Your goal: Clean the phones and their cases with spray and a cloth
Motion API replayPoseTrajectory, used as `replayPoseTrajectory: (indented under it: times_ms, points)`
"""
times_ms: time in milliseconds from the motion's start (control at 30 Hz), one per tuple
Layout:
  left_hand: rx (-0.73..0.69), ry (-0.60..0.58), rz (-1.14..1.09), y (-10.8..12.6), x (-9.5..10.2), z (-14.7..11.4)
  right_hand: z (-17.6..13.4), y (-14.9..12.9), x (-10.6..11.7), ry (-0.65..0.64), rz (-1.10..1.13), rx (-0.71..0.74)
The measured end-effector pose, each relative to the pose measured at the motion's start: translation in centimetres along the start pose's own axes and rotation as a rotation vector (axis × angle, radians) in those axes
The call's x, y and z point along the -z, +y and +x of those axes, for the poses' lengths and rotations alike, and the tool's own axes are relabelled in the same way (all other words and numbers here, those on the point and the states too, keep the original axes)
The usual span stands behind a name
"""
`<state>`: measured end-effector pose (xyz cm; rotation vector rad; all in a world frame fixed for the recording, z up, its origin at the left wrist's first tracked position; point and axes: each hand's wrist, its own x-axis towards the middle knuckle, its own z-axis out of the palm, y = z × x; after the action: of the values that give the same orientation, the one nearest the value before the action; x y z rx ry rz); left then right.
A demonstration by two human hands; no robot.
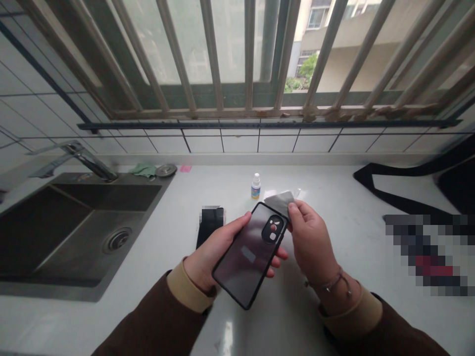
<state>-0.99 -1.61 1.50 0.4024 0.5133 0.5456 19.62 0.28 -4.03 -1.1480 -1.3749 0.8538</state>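
Left grip (212, 244) clamps a translucent, black-framed phone case (239, 262) by its long edges, above the desk (159, 237). Right grip (312, 233) pinches a grey sheet (280, 201) between thumb and fingers beside the case's camera end. Beyond, a black smartphone (211, 223) lies flat; a white-capped bottle (256, 190) stands upright.

In the fingers (296, 213): one phone case (252, 262) and one grey cloth (281, 200). Just beyond them: one bottle (256, 189). Left of them: one phone (210, 226), one sink (81, 237), one tap (95, 165).
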Motion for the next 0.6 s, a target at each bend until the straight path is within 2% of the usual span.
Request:
replayPoseTrajectory:
  times_ms: [100,167,233,300,467,600]
  points:
    - [0.028,-0.021,0.008,-0.2,0.0,0.0,0.2,-0.8,-0.3,0.011,0.204,-0.206]
    - [0.016,-0.014,0.001,-0.1,-0.1,0.0,0.1,-1.5,-0.8,-0.018,0.41,-0.285]
    - [-0.012,-0.003,-0.013,0.2,-0.1,0.0,0.0,-1.9,-1.2,-0.038,0.572,-0.306]
    - [-0.047,0.013,-0.022,0.4,-0.1,-0.1,-0.1,-1.9,-1.4,-0.053,0.613,-0.279]
    - [-0.11,0.053,-0.024,0.6,-0.1,0.0,-0.5,-1.2,-1.3,-0.07,0.389,-0.133]
    - [-0.165,0.095,-0.066,0.1,-0.1,0.7,-1.0,-1.1,-1.1,0.029,0.053,-0.008]
